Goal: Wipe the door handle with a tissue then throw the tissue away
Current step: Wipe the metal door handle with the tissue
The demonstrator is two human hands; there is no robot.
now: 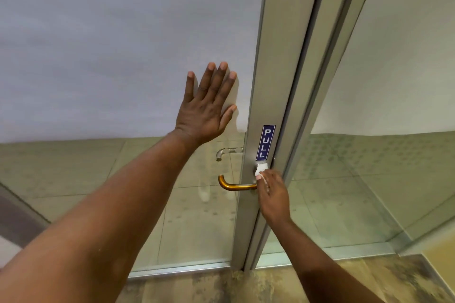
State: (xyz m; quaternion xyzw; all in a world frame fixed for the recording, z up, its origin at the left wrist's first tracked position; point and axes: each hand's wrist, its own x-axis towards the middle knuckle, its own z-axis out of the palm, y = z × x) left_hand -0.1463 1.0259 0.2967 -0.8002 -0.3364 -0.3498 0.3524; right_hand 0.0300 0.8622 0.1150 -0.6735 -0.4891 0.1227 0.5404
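A brass-coloured lever door handle [234, 186] sticks out to the left from the metal stile of a glass door [268, 81]. My right hand [273, 195] grips a small white tissue [262, 168] and presses it on the base of the handle, just below a blue PULL sticker [265, 142]. Part of the tissue is hidden under my fingers. My left hand [208, 106] lies flat on the frosted glass panel to the left of the stile, fingers spread, holding nothing.
A second, silver handle [227, 152] shows through the glass on the door's far side. The fixed metal frame [327, 81] and another glass panel stand to the right. Tiled floor lies beyond the glass; a patterned floor runs under my arms.
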